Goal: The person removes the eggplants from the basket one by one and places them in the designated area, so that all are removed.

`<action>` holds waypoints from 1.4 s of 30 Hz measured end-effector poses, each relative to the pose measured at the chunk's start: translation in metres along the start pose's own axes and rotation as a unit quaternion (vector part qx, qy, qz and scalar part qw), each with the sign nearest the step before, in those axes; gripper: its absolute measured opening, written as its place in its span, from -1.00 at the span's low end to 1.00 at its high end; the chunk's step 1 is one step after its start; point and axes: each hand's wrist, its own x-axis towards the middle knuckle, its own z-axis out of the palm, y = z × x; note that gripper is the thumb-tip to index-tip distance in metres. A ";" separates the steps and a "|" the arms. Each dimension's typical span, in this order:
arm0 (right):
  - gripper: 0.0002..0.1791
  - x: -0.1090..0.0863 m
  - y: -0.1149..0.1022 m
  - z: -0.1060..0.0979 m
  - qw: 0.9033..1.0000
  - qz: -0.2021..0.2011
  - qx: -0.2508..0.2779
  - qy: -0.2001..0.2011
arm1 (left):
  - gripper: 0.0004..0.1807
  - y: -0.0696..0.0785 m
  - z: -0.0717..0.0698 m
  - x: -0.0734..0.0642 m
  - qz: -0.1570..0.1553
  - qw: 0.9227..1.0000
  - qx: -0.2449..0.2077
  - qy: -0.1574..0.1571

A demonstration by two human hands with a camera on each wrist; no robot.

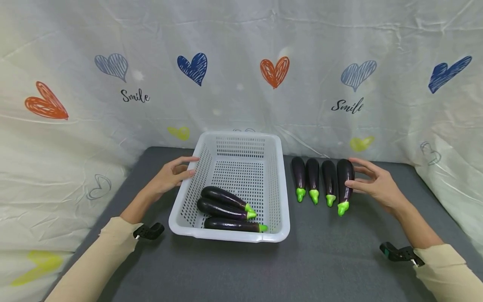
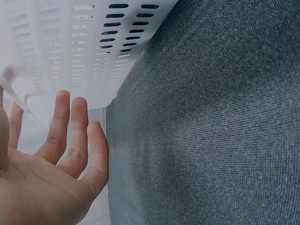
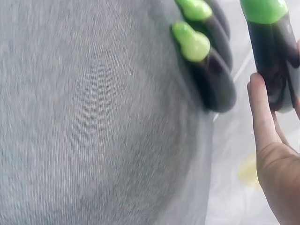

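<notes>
My right hand (image 1: 379, 184) pinches a dark purple eggplant (image 1: 345, 180) between thumb and fingers, its green stem end toward me. In the right wrist view this eggplant (image 3: 272, 58) appears raised above the table. Just left of it, three more eggplants (image 1: 329, 178) lie side by side on the table. My left hand (image 1: 167, 178) touches the left rim of a white perforated plastic basket (image 1: 284, 188), fingers loosely extended. Outside the basket wall (image 2: 70, 51), the left fingers (image 2: 77, 136) show relaxed and spread. Three eggplants (image 1: 226, 212) lie in the near part of the basket, stems pointing right.
A dark grey cloth covers the table (image 1: 249, 272). Behind and at the sides hangs a pale sheet (image 1: 234, 37) printed with hearts and the word "Smile". Each wrist wears a black strap with a small device (image 1: 401, 253).
</notes>
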 end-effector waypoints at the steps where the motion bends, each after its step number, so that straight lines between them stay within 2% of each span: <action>1: -0.21 0.000 0.002 -0.002 1.000 -0.003 -0.001 -0.002 | -0.39 0.000 0.000 0.000 0.000 1.000 0.000 0.000; 6: -0.21 0.002 0.015 -0.011 1.000 -0.007 -0.006 -0.014 | -0.39 -0.001 0.000 0.000 0.000 1.000 -0.003 0.001; 17: -0.14 0.010 0.032 -0.026 0.998 0.048 -0.030 -0.018 | -0.39 -0.001 0.000 0.000 0.002 1.000 -0.005 0.002; 33: -0.07 0.032 0.049 -0.030 0.996 0.077 -0.007 -0.045 | -0.39 -0.001 0.000 0.001 0.001 1.000 -0.009 0.001; 42: -0.01 0.037 0.050 -0.026 0.995 0.088 -0.005 -0.036 | -0.40 -0.003 -0.001 0.002 0.003 1.000 -0.009 0.001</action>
